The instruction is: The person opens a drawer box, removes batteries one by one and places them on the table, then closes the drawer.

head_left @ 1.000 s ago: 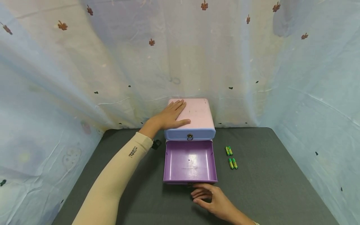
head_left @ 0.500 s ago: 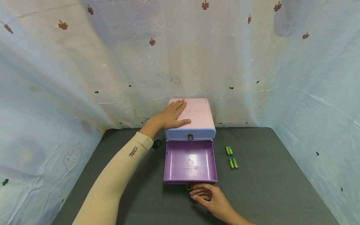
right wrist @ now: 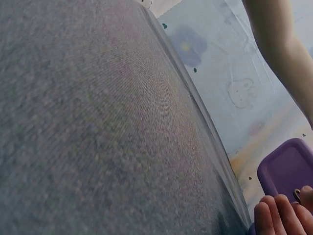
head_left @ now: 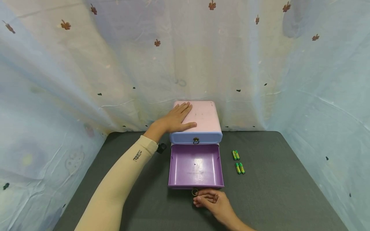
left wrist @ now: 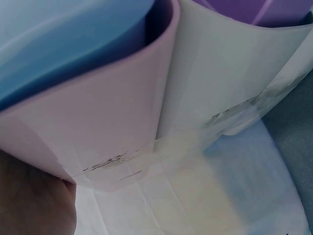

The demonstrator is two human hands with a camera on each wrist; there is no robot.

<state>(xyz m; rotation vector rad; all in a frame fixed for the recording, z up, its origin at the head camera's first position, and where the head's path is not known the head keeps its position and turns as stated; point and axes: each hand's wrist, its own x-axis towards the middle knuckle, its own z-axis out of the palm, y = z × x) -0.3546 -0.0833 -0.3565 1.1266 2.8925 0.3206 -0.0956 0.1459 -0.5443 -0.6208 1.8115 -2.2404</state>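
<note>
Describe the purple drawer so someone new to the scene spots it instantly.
On the dark table stands a small cabinet with a pink top, where the left hand rests. Beneath its blue drawer front is the purple drawer, pulled out toward the right hand. Of the two, it's the one whose inside shows from above.

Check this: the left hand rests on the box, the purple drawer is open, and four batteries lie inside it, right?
No, the batteries lie not inside the open drawer but on the table beside it, as the head view shows. The left hand does rest on the box.
</note>
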